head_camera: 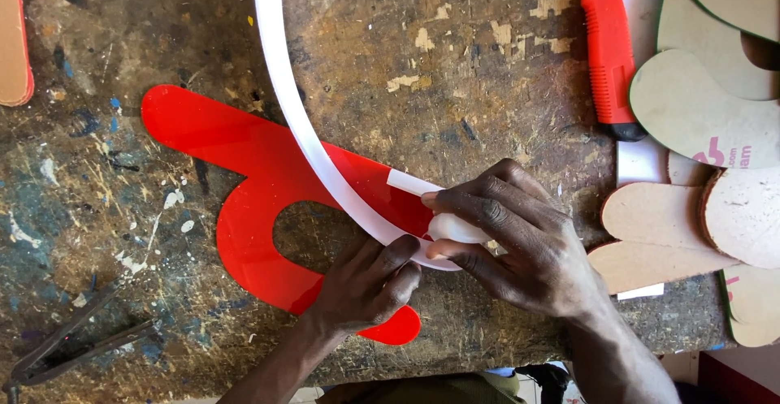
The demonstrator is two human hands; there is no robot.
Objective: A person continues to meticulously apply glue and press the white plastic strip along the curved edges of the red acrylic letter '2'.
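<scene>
A glossy red acrylic letter shape (244, 160) lies flat on a worn wooden workbench (455, 87). A long white plastic strip (284, 87) curves along its edge from the top of the view down to my hands. My left hand (366, 286) presses on the red shape and the strip's lower end. My right hand (520, 241) grips a small white object (455, 228), like a bottle or applicator, with its tip against the strip. A short white tab (410, 182) sticks out just above my fingers.
A red utility knife (609, 55) lies at the upper right beside a metal ruler (642, 160). Several brown fibreboard cut-outs (699, 112) are stacked along the right edge. Dark metal scissors (73, 347) rest at the lower left. Another board piece (12, 38) shows at the left edge.
</scene>
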